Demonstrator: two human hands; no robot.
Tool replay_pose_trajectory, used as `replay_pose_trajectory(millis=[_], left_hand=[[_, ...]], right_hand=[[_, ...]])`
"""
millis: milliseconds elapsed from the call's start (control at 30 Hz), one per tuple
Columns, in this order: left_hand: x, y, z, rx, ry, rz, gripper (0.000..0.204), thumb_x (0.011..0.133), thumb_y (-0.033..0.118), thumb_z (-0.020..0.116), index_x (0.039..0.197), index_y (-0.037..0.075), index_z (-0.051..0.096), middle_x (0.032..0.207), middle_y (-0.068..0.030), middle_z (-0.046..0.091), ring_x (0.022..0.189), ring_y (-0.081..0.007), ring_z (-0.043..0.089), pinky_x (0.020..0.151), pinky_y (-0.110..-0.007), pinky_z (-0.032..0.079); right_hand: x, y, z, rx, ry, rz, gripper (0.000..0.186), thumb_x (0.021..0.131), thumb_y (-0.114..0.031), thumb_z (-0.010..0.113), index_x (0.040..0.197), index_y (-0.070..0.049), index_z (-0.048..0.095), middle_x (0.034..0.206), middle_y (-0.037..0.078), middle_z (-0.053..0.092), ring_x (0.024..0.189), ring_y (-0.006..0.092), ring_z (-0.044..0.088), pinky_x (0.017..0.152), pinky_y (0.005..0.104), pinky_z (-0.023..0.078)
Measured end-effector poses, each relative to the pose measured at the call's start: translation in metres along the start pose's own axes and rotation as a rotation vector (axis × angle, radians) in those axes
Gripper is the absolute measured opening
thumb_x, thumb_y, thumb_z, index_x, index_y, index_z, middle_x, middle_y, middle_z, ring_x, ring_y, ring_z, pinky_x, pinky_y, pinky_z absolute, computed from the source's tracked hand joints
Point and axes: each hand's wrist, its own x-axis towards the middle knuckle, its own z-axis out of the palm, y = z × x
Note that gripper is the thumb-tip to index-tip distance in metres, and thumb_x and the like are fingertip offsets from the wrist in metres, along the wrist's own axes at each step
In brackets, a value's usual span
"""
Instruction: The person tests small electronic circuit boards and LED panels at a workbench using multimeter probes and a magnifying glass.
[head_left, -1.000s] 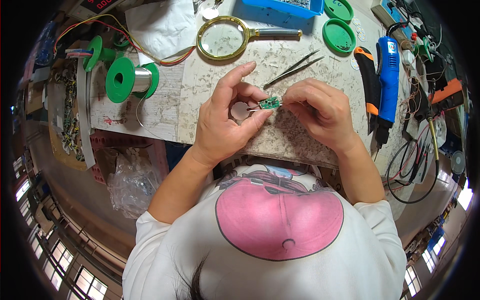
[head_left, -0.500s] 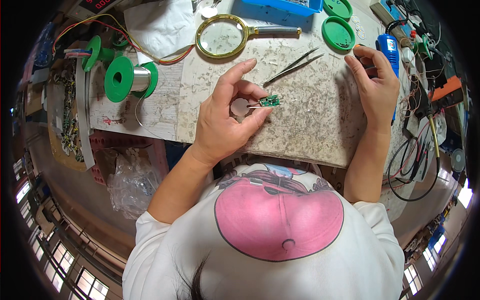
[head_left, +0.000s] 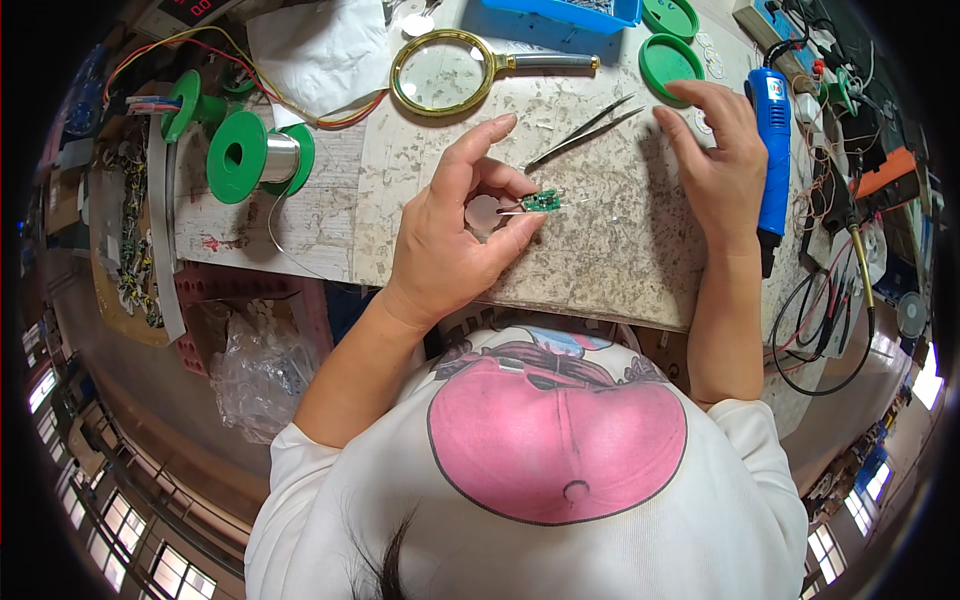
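Observation:
Between the thumb and fingers of my left hand (head_left: 447,222) is a small green circuit board (head_left: 541,201), pinched above the worktable (head_left: 610,240). A round whitish disc (head_left: 484,214) shows behind the board, inside the curl of that hand; I cannot tell whether it is joined to it. My right hand (head_left: 718,160) is open over the table's right part, thumb and fingers apart, with nothing visible in it. Just left of it lie metal tweezers (head_left: 583,134), their tips pointing up and right. A shallow green round tray (head_left: 670,68) sits beyond its fingertips.
A magnifying glass (head_left: 441,74) lies at the back, near a blue bin (head_left: 562,14). Solder wire on a green spool (head_left: 240,158) stands left. A blue handheld tool (head_left: 770,150) lies right, beside a soldering iron (head_left: 862,265) and tangled cables.
My right hand has moved left, away from the blue handheld tool and toward the tweezers. My left hand keeps the circuit board almost where it was.

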Motion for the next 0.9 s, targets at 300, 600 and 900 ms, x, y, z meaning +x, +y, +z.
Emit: replay_pose_trajectory(millis=[300,600,900], left_hand=[[-0.001,-0.001,0.0,0.003,-0.006,-0.029,0.074,0.075,0.006,0.075,0.138,0.011,0.038,0.089,-0.0056,0.067,0.077,-0.0166,0.066,0.073,-0.029,0.052],[0.0,0.0,0.0,0.026,-0.009,-0.01,0.073,0.074,0.006,0.075,0.137,0.01,0.039,0.087,-0.0054,0.067,0.078,-0.0177,0.067,0.071,-0.029,0.052],[-0.004,-0.008,0.001,-0.002,-0.048,-0.028,0.078,0.075,-0.002,0.073,0.141,0.007,0.032,0.094,-0.0094,0.064,0.072,-0.0099,0.058,0.068,-0.023,0.049]], right_hand=[[0.044,-0.046,0.062,0.057,-0.115,-0.35,0.023,0.075,-0.014,0.072,0.096,-0.007,0.067,0.095,0.006,0.066,0.092,0.0256,0.06,0.079,0.0368,0.048],[0.05,-0.059,0.039,-0.121,-0.268,-0.182,0.044,0.086,-0.022,0.068,0.125,-0.004,0.056,0.117,0.01,0.06,0.088,0.0251,0.061,0.074,0.0341,0.049],[0.006,-0.03,-0.014,0.287,-0.114,-0.452,0.023,0.071,-0.014,0.07,0.093,-0.009,0.068,0.084,0.003,0.062,0.072,0.0216,0.057,0.072,0.0343,0.04]])
